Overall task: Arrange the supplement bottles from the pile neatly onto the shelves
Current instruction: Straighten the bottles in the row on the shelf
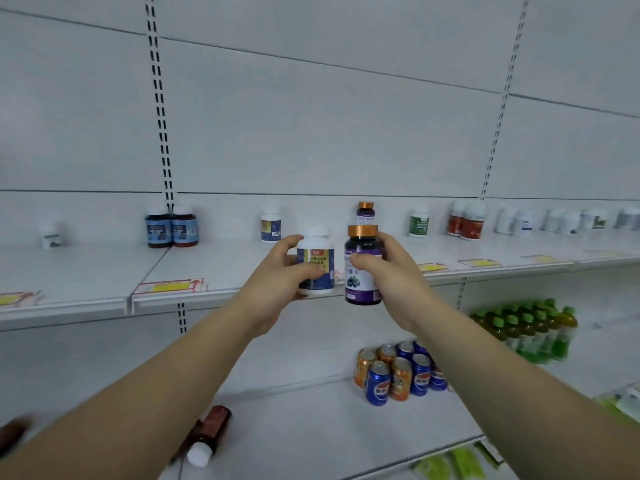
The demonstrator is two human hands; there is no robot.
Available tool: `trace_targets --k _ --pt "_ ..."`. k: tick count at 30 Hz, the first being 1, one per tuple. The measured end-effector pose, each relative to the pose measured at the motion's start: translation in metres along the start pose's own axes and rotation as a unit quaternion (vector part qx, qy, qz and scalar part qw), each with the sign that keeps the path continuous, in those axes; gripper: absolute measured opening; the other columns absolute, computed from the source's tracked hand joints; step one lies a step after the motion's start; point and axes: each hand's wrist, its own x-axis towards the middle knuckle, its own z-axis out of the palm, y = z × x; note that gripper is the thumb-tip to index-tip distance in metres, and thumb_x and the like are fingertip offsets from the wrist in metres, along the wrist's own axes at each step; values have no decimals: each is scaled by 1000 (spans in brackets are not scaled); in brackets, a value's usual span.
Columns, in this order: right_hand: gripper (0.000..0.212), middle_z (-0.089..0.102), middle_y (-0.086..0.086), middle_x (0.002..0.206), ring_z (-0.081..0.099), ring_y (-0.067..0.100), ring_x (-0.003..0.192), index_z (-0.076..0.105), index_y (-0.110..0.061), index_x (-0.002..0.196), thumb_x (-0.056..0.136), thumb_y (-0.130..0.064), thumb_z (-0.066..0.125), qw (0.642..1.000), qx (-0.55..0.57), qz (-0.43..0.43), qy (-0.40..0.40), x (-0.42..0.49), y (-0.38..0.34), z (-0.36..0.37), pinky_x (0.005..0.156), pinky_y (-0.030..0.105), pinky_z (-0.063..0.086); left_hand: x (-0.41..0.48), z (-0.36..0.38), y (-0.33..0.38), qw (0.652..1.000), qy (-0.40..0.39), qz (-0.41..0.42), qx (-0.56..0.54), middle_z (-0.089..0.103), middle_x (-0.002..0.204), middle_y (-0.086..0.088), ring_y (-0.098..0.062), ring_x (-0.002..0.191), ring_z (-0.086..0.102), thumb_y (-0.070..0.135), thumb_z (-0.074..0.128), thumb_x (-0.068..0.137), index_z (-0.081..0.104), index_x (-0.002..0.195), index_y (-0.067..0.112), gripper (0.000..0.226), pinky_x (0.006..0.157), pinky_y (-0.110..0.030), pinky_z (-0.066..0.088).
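Bottles were held before the shelf (104, 268).
The left hand (277, 275) gripped the white bottle (316, 261); the right hand (391, 271) gripped the dark bottle (363, 271) at its 3 o'clock.

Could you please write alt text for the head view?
A person's left hand holds a white bottle and the right hand a dark orange-capped bottle before a white shelf where other bottles stand spaced apart.

White bottle (316, 261), purple bottle (363, 268), upright, held
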Motion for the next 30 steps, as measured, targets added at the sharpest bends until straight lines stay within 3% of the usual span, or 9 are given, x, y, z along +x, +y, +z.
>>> trace_targets --k 2,6,10,13,19,22,25,28,30 --pt "40 63 1 109 63 22 100 53 -27 118 84 -11 66 1000 2 5 -21 22 4 -7 87 42 53 16 2 0 999 25 3 41 64 104 -1 -15 92 64 3 61 86 41 125 24 48 86 -32 52" --pt "41 64 1 107 65 21 98 54 -26 117 82 -9 68 999 9 5 -42 71 14 -7 87 42 54 52 -10 -4 986 65 3 154 57 107 1 -16 96 61 3 68 81 41 122 23 53 93 -38 51" --pt "42 64 0 107 64 19 97 52 -26 115 81 -9 69 998 -14 7 -58 116 27 3 81 37 53 92 -30 -11 968 50 -4 245 53 100 2 -16 91 59 6 69 81 30 125 29 63 90 -37 51" --pt "45 62 -3 108 62 15 97 50 -28 116 79 -11 70 998 -32 5 -57 146 39 11 79 32 49 129 -43 -19 930 20 11 367 52 114 -3 -24 97 60 10 69 81 17 141 37 83 83 -31 49" --pt "55 61 -4 114 60 14 100 47 -26 126 79 -15 72 990 -89 9 -106 189 56 19 78 27 47 187 -60 -38 868 42 62 490 55 124 -4 -20 103 56 20 69 84 20 143 32 78 83 -26 41" --pt "54 58 -3 113 58 12 95 42 -26 125 82 -13 72 985 -107 14 -132 210 59 24 78 26 44 208 -67 -45 811 75 107 571 45 137 -7 -23 120 45 27 71 82 30 142 27 72 95 -30 39" --pt "57 55 -3 113 55 16 100 37 -26 129 83 -15 70 977 -141 13 -160 225 61 26 82 30 44 229 -77 -49 752 101 114 642 22 153 -7 -25 142 15 39 72 78 30 145 28 80 112 -38 23" --pt "59 54 -2 116 54 17 102 36 -25 133 84 -18 70 974 -151 -1 -167 234 66 28 80 28 43 248 -84 -52 720 102 91 681 16 156 -5 -23 145 5 45 69 78 25 147 29 83 116 -44 17" --pt "56 54 -2 114 53 16 100 37 -25 130 85 -20 69 976 -149 -15 -160 235 70 29 75 26 42 256 -85 -55 720 100 80 682 18 156 -3 -23 145 6 45 68 79 23 148 27 84 116 -46 17"
